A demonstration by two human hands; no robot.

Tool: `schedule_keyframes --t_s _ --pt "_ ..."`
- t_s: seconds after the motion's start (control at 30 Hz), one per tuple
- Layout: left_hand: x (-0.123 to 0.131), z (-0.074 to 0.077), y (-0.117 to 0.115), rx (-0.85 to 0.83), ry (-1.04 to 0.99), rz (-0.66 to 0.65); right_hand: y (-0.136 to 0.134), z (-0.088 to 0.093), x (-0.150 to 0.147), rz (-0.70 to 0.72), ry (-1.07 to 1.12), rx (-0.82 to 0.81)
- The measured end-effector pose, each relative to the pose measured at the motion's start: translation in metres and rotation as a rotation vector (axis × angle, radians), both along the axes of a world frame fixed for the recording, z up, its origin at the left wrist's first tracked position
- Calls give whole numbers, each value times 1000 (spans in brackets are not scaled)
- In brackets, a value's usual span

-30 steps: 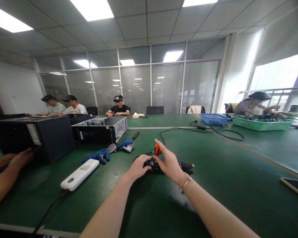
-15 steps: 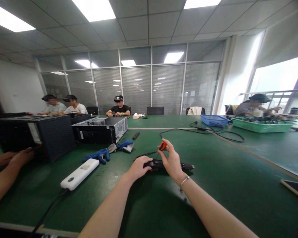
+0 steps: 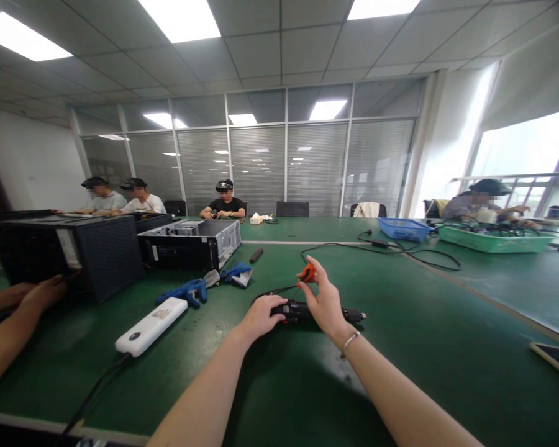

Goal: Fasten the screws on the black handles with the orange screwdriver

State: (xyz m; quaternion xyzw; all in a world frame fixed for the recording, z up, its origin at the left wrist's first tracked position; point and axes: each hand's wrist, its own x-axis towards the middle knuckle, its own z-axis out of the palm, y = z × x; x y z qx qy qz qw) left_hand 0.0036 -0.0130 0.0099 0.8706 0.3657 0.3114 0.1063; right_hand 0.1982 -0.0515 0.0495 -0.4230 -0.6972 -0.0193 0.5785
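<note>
A black electric screwdriver [image 3: 299,312] lies on the green table, its metal tip [image 3: 363,316] pointing right. Over its left end, my left hand [image 3: 264,316] is closed, fingers wrapped on the body. Just above the tool, my right hand [image 3: 325,301] pinches the orange-and-black handle of a small screwdriver [image 3: 309,273]. Its thin shaft slants down to the top of the black tool; my view of where its tip meets the casing is too small to make out. Part of the electric screwdriver's body is hidden behind my right hand.
On the left stand a black computer case [image 3: 109,257], with another person's hands [image 3: 41,295] at it, and an opened case [image 3: 190,242]. Nearer lie blue gloves [image 3: 190,290] and a white power strip [image 3: 153,326]. Blue [image 3: 403,231] and green baskets [image 3: 494,241] stand right.
The orange handle has turned slightly in my right fingers and more of it shows. My left hand stays on the electric screwdriver. The whole view has shifted a little.
</note>
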Motion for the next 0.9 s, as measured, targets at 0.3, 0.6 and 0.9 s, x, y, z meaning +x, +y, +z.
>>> schedule_keyframes --t_s 0.3,0.6,0.9 --pt "0 2 -2 -35 3 15 9 6 -6 47 -47 -141" --pt "-4 3 -1 -123 -25 29 24 26 -13 -120 -239 -51" --pt "-15 9 6 -240 9 8 16 19 -3 -124 -185 -129"
